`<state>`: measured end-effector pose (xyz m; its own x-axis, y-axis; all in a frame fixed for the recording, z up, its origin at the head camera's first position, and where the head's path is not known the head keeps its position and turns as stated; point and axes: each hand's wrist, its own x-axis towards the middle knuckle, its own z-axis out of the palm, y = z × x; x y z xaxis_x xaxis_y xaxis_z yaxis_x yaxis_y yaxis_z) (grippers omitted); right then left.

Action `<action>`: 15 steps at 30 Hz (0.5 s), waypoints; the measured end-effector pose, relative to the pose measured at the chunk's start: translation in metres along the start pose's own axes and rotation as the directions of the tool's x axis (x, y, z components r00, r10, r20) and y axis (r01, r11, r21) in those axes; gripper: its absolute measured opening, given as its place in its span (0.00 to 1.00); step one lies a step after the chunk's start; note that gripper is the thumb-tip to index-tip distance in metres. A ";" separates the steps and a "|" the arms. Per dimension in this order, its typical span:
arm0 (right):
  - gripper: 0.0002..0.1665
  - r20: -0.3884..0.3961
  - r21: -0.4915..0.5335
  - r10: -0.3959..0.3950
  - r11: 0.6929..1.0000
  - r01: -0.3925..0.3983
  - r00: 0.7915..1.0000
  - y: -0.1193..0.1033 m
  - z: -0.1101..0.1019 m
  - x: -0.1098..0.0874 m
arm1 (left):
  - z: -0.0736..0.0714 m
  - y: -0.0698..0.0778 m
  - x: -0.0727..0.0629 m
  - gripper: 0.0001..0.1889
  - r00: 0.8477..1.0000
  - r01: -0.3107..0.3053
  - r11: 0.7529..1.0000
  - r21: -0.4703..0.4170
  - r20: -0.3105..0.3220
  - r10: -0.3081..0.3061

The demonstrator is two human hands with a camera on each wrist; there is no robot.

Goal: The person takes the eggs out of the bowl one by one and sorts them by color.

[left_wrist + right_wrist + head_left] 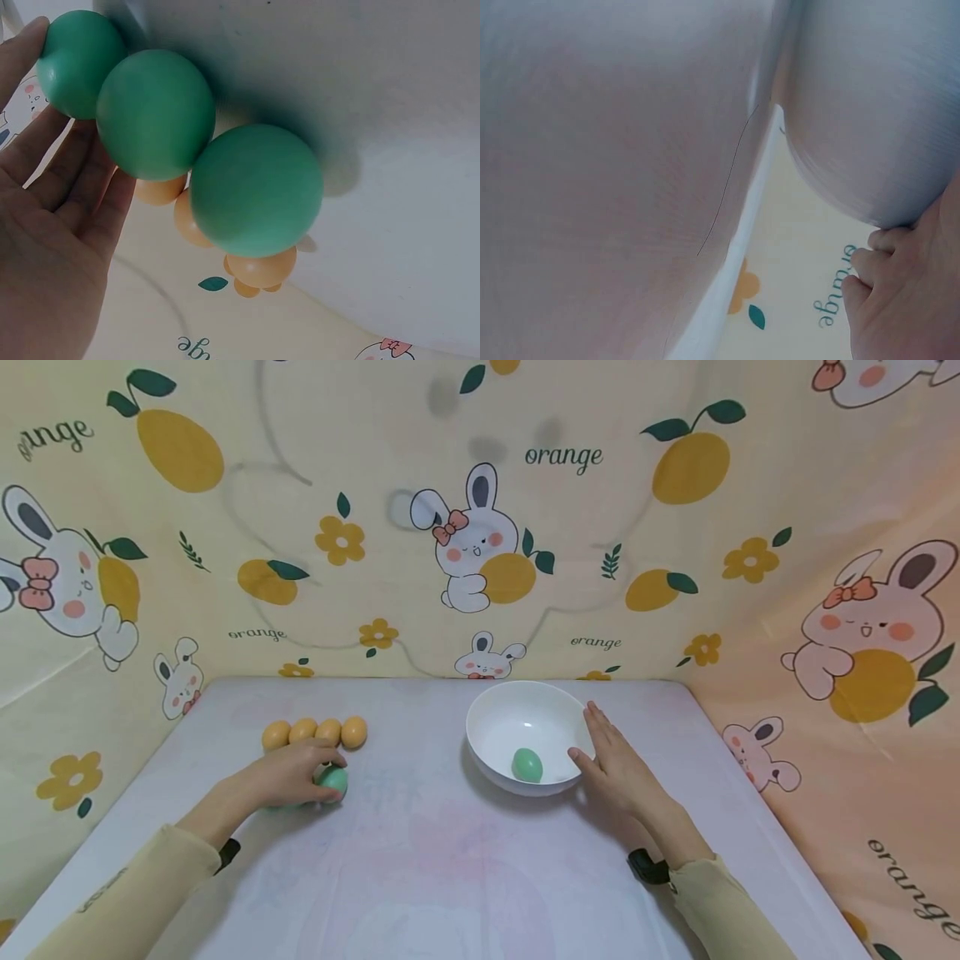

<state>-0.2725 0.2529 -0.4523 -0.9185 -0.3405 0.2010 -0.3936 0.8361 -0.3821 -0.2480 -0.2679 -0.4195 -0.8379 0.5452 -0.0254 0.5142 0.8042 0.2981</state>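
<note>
At the left of the table my left hand (294, 771) pinches a green egg (332, 782) between thumb and fingers. The left wrist view shows this egg (81, 64) at the end of a row, beside a second green egg (156, 115) and a third green egg (256, 190). In the head view the hand mostly hides those two. My right hand (618, 768), fingers extended, rests against the right side of a white bowl (487, 727). One green egg (527, 766) lies inside the bowl. The right wrist view has the fingers (874, 262) at the bowl's outer wall (877, 112).
Several orange-yellow eggs (354, 732) stand in a row just behind the left hand. The white table (420, 877) ends at a back edge, where a printed cloth (360, 460) with rabbits and oranges rises. The same cloth hangs along both sides.
</note>
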 end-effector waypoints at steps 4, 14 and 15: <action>0.51 -0.001 0.001 0.000 1.000 0.000 1.000 0.000 0.000 0.000 | 0.001 -0.001 -0.001 0.22 1.000 -0.001 1.000 0.004 -0.007 0.001; 0.51 0.001 -0.001 0.001 1.000 -0.001 1.000 0.000 0.000 -0.001 | 0.004 -0.003 -0.003 0.20 1.000 -0.003 1.000 0.006 -0.019 0.003; 0.51 0.000 -0.001 0.000 1.000 0.000 1.000 0.000 0.001 -0.001 | 0.004 -0.003 -0.003 0.20 1.000 -0.001 1.000 0.004 -0.019 0.002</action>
<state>-0.2718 0.2529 -0.4530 -0.9185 -0.3407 0.2008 -0.3936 0.8367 -0.3809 -0.2465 -0.2706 -0.4237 -0.8404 0.5419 -0.0071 0.5161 0.8043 0.2944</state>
